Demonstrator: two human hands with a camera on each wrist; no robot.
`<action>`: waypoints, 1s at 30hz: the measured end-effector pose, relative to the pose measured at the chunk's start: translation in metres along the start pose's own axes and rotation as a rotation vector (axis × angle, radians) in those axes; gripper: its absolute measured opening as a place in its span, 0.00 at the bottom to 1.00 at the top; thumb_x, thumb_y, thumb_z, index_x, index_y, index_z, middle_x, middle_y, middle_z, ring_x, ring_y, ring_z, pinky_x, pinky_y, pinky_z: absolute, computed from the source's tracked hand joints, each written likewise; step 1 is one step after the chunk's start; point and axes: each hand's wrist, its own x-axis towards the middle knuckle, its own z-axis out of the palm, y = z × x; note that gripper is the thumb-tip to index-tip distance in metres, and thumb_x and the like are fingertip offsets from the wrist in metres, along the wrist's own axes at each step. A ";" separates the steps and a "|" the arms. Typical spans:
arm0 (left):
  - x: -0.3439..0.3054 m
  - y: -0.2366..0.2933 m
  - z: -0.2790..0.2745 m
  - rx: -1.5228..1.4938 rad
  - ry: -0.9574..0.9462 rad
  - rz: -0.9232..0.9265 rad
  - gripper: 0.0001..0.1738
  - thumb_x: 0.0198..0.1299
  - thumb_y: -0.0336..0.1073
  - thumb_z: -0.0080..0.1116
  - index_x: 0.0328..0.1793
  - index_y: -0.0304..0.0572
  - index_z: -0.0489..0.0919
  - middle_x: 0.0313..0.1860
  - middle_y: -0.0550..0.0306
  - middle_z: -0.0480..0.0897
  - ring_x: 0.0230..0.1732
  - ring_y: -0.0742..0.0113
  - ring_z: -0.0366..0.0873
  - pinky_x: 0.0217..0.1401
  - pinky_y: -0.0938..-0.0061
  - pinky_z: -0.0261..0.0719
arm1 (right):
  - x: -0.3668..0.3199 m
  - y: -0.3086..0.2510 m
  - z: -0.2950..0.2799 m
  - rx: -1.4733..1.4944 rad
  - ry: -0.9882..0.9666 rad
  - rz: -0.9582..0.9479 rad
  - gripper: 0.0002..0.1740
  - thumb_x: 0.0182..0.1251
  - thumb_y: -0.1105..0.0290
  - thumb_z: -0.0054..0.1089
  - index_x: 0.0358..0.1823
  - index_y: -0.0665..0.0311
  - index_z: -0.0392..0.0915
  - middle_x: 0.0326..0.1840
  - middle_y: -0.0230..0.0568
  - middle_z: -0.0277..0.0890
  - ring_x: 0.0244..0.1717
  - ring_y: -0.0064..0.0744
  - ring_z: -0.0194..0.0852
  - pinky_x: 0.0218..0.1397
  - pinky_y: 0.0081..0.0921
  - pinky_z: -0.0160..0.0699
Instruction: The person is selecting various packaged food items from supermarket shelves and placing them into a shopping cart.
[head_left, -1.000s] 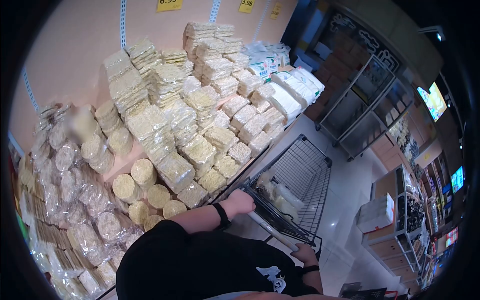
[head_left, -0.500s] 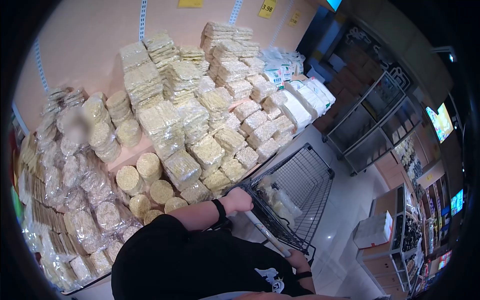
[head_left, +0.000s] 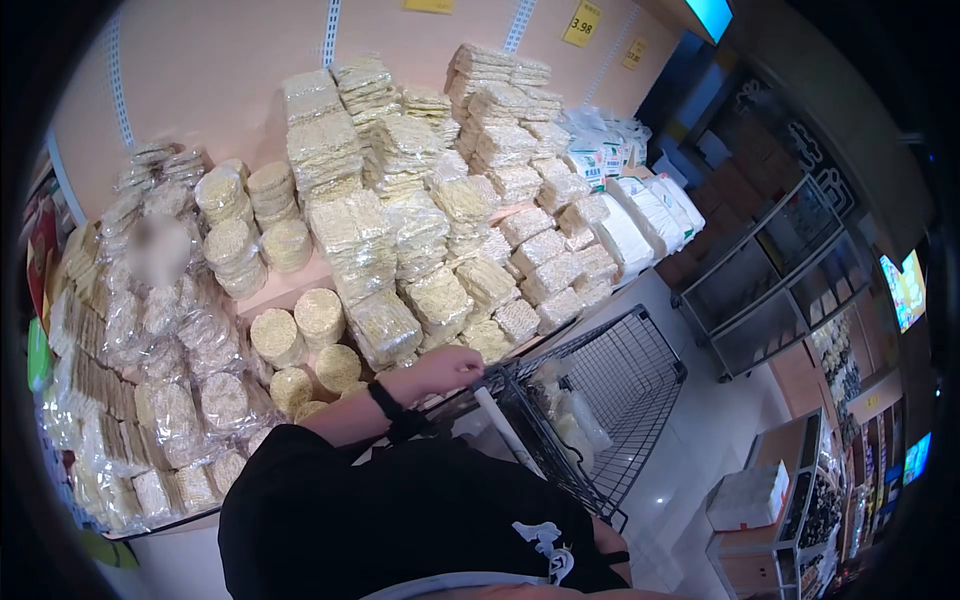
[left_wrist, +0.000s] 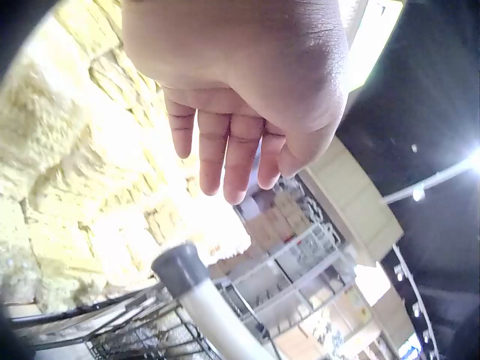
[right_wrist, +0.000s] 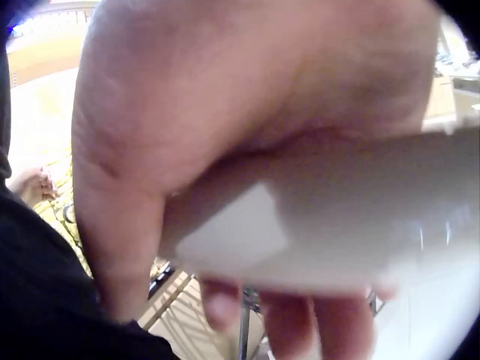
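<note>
My left hand [head_left: 450, 368] is off the shopping cart's handle [head_left: 505, 430], just above its near end. In the left wrist view, the fingers [left_wrist: 214, 150] of that hand hang loose and slightly bent, with nothing held in them. My right hand [right_wrist: 247, 82] grips the white handle, thumb on one side and fingers showing beneath it. The shirt mostly hides that hand in the head view. Inside the wire cart [head_left: 640, 370] lie clear plastic bags [head_left: 578, 425] with pale contents. Beside the left hand rise stacks of plastic-wrapped, pale yellow noodle blocks [head_left: 440, 300].
Round noodle cakes [head_left: 320, 315] and bagged bundles [head_left: 165, 400] fill the display's left part. White packages [head_left: 655, 215] stand at its far end. Beyond the cart is a metal rack cart [head_left: 770, 270]. A white box [head_left: 748, 495] sits at the right counter, across the tiled floor [head_left: 665, 465].
My left hand has let go of the handle and moved left, toward the noodle stacks. The head view has shifted, so the display sits further right. The right hand has slipped behind the shirt.
</note>
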 end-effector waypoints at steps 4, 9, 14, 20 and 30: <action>-0.044 -0.050 -0.048 -0.372 0.489 -0.286 0.06 0.59 0.35 0.53 0.34 0.41 0.77 0.28 0.61 0.77 0.32 0.70 0.75 0.37 0.76 0.73 | 0.037 -0.003 -0.067 -0.091 -0.193 0.023 0.22 0.57 0.55 0.58 0.48 0.61 0.77 0.41 0.46 0.80 0.43 0.36 0.78 0.46 0.31 0.74; -0.085 -0.084 -0.055 -0.675 1.035 -0.426 0.07 0.56 0.30 0.52 0.41 0.43 0.75 0.30 0.60 0.75 0.31 0.73 0.71 0.33 0.80 0.70 | 0.076 -0.136 -0.121 -0.310 0.426 -0.265 0.21 0.58 0.58 0.60 0.49 0.63 0.76 0.37 0.45 0.78 0.41 0.39 0.77 0.46 0.31 0.74; -0.094 -0.079 -0.041 -0.920 1.070 -0.850 0.26 0.54 0.43 0.56 0.59 0.51 0.64 0.51 0.56 0.70 0.52 0.64 0.66 0.50 0.59 0.68 | 0.157 -0.247 -0.090 0.189 -0.097 -0.744 0.19 0.65 0.62 0.55 0.54 0.63 0.72 0.41 0.34 0.76 0.43 0.22 0.72 0.46 0.22 0.71; -0.095 -0.115 -0.032 -1.062 0.892 -0.887 0.35 0.56 0.50 0.55 0.68 0.56 0.58 0.69 0.53 0.55 0.69 0.45 0.49 0.62 0.36 0.51 | 0.223 -0.354 -0.032 0.369 -0.246 -0.487 0.26 0.63 0.58 0.57 0.60 0.60 0.66 0.42 0.34 0.74 0.41 0.24 0.72 0.43 0.22 0.71; -0.088 -0.118 -0.031 -0.996 0.812 -0.878 0.29 0.59 0.52 0.53 0.64 0.57 0.60 0.60 0.62 0.65 0.58 0.61 0.63 0.59 0.48 0.57 | 0.262 -0.389 0.030 0.273 -0.165 -0.668 0.42 0.57 0.53 0.61 0.65 0.74 0.57 0.50 0.46 0.74 0.38 0.28 0.70 0.32 0.24 0.69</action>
